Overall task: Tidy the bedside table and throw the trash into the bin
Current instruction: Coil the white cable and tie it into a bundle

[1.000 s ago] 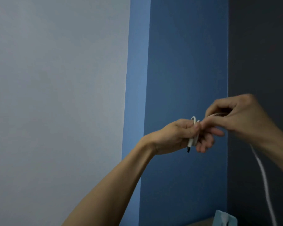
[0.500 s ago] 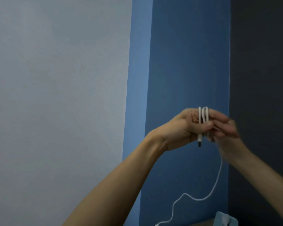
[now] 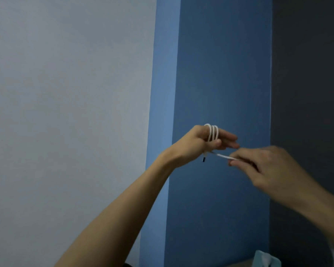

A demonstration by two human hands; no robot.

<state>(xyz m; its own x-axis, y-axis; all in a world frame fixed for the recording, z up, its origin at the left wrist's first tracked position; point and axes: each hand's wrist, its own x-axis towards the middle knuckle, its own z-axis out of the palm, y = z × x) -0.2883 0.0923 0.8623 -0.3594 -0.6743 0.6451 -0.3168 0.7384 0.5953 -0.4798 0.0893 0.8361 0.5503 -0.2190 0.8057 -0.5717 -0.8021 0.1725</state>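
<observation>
A white cable [image 3: 212, 133] is wound in three loops around the fingers of my left hand [image 3: 199, 145], raised in front of the blue wall. Its dark plug end hangs just below that hand. My thumb presses the loops against the fingers. My right hand [image 3: 262, 166], blurred, is to the lower right and pinches a taut stretch of the same cable running from under the left hand. A blurred piece of the cable shows at the bottom right edge. The bedside table and bin are out of view.
A pale grey wall [image 3: 66, 112] fills the left, a blue wall panel [image 3: 220, 74] the middle, and a dark panel [image 3: 307, 74] the right. A light blue tissue box [image 3: 266, 259] peeks in at the bottom edge.
My right hand has swung from behind the left hand to below and right of it, pulling the cable taut. One more loop sits on my left fingers. The hanging slack has gone.
</observation>
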